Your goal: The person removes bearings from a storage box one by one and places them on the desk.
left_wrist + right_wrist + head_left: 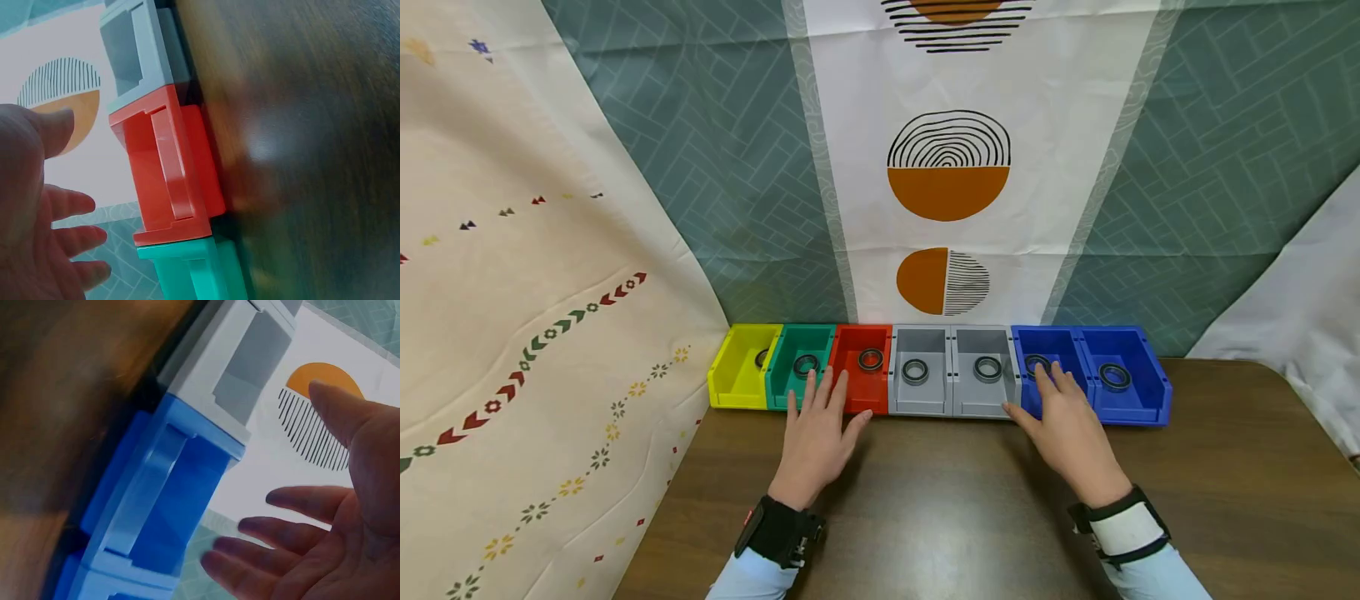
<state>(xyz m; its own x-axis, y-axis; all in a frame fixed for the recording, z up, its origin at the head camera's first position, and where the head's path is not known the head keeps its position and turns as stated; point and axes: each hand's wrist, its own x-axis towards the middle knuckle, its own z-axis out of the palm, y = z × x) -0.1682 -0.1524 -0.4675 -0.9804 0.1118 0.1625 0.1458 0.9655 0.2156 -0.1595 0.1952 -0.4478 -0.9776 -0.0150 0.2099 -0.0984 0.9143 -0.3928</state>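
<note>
In the head view, my left hand [817, 437] hovers with spread fingers in front of the green bin [780, 392] and the red bin [861, 400], holding nothing. My right hand [1069, 433] is likewise spread and bare, over the front of the left blue bin [1033, 404]. Each bin in the row holds one dark ring-shaped bearing, such as the bearing [870, 360] in the red bin and the bearing [987, 369] in the right grey bin [988, 408]. Fingers of the right hand partly cover the bearing [1033, 363] in the left blue bin.
A yellow bin [730, 379] ends the row at the left, another blue bin [1135, 408] at the right. Between them also stands a left grey bin [919, 402]. The brown table [940, 508] extends in front; a patterned cloth [951, 283] hangs behind.
</note>
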